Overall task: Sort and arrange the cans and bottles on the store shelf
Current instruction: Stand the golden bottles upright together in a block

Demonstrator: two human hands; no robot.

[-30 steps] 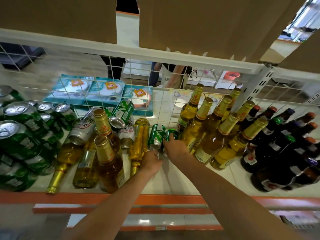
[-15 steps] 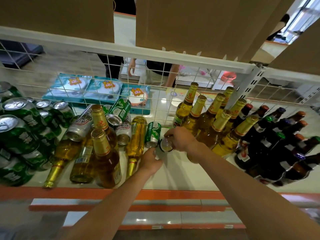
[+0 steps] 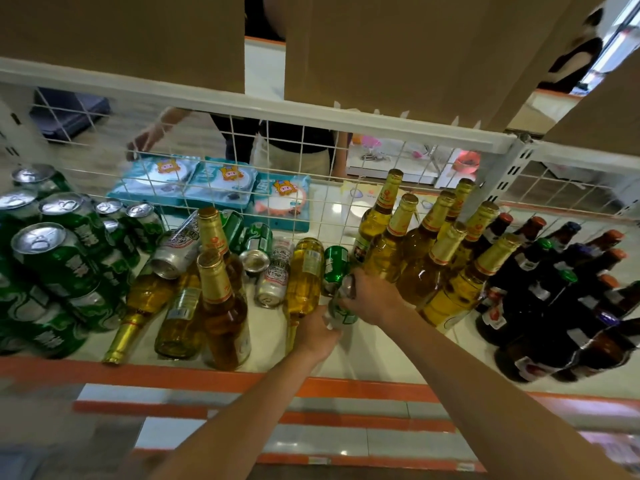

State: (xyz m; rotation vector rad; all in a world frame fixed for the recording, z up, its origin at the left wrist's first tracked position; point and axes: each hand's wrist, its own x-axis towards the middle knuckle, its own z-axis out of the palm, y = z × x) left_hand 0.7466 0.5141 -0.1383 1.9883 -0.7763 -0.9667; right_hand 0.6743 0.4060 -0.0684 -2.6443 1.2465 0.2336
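Both my hands meet on a small green can near the middle of the white shelf. My right hand grips its top end, and my left hand holds its lower end. Another green can lies just behind them, next to a fallen golden bottle. Upright golden bottles stand in rows to the right of my hands. Green cans are stacked at the far left. Between them lies a jumble of golden bottles and silver cans.
Dark bottles fill the right end of the shelf. A white wire grid backs the shelf, with blue packets and a person beyond it. Cardboard boxes sit overhead. An orange strip edges the shelf front.
My right hand has drawn the green can from beside the upright golden bottles toward the shelf front, and my left hand has come up and taken its lower end.
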